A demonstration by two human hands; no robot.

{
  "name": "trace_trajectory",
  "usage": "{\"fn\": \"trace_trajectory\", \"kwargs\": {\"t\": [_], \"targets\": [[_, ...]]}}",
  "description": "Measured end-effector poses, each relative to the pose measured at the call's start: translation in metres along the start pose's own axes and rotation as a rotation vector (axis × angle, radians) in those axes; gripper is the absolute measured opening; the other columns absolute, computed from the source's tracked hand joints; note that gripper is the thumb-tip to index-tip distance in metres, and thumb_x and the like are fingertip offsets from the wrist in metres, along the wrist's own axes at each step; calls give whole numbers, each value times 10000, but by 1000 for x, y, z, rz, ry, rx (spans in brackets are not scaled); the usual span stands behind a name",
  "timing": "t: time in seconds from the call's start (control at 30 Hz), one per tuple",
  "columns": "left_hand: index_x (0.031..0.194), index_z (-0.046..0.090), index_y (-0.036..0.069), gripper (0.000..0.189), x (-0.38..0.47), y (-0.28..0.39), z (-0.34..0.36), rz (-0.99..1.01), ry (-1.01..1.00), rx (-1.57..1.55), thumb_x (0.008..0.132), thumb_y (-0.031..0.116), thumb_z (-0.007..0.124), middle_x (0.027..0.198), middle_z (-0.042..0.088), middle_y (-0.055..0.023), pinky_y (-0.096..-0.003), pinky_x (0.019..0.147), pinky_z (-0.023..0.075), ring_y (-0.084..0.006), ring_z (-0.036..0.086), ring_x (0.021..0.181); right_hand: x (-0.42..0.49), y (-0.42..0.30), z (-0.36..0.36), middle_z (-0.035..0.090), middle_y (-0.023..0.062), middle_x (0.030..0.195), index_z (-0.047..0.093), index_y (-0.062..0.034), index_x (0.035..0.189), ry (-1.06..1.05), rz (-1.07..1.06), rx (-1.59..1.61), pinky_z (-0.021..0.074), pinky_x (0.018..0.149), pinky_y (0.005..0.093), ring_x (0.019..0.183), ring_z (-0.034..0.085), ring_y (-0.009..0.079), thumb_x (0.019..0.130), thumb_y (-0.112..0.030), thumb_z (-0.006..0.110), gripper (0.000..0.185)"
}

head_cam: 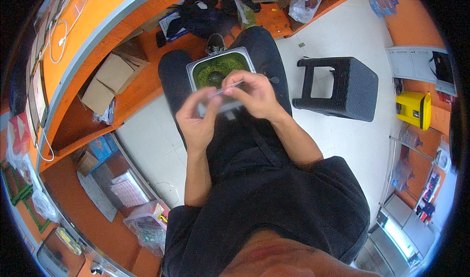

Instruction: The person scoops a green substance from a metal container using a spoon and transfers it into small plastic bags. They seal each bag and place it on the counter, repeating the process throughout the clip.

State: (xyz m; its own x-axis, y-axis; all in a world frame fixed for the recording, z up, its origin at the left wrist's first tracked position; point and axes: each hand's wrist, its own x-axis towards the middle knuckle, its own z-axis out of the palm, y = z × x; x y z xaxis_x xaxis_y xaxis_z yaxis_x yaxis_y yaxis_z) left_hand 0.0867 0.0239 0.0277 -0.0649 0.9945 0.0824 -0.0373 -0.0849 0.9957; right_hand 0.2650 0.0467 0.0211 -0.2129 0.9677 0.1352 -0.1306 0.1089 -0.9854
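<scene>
Between the fingertips of both hands a thin, clear plastic strip (224, 90), perhaps the edge of a small bag, is pinched. My left hand (196, 121) has it at one end, thumb against the fingers; my right hand (255, 96) grips the other end. Both hands are a little blurred. Beneath them, a deep metal pan (190, 70) rests on my lap between the thighs. Loose, crumbly green material (229, 62) lies in it, with a dark hollow near its middle. The hands cover the pan's near part.
On the right, a black plastic stool (354, 89) lies on its side on the tiled floor. An orange shelf ahead carries a clear bag of green material (248, 19) and a crumpled plastic bag (306, 5). Cardboard boxes (110, 73) sit at left, above a clear plastic box (147, 218).
</scene>
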Motion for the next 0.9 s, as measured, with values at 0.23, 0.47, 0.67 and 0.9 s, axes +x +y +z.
{"fn": "trace_trajectory", "kwargs": {"t": [0.23,0.47,0.67,0.9], "targets": [[950,701,-27,70,3,10,7,181,-19,197,885,-6,713,934,694,-99,-282,804,486,-166,632,885,0,-17,8,697,98,955,667,13,954,-11,-111,-138,521,811,318,890,655,182,863,-43,757,140],[931,735,-23,60,2,13,3,98,-114,50,874,-26,716,885,710,-95,-268,745,495,-144,639,810,-7,-17,-14,718,90,819,708,-21,794,-10,-103,2,520,718,305,790,680,176,764,-40,844,140],[979,737,-28,87,-1,18,14,-10,-90,-131,933,25,686,949,718,-80,-261,768,491,-129,637,849,-11,-33,-32,720,105,785,704,-27,723,-34,-145,44,514,660,299,731,674,180,694,32,869,177],[1220,668,-18,282,12,5,2,-101,64,-74,1029,170,582,1168,700,-134,-307,992,476,-194,652,1097,6,-29,-87,695,80,909,641,-47,890,666,65,35,536,582,282,743,653,143,902,-64,726,87]]}}
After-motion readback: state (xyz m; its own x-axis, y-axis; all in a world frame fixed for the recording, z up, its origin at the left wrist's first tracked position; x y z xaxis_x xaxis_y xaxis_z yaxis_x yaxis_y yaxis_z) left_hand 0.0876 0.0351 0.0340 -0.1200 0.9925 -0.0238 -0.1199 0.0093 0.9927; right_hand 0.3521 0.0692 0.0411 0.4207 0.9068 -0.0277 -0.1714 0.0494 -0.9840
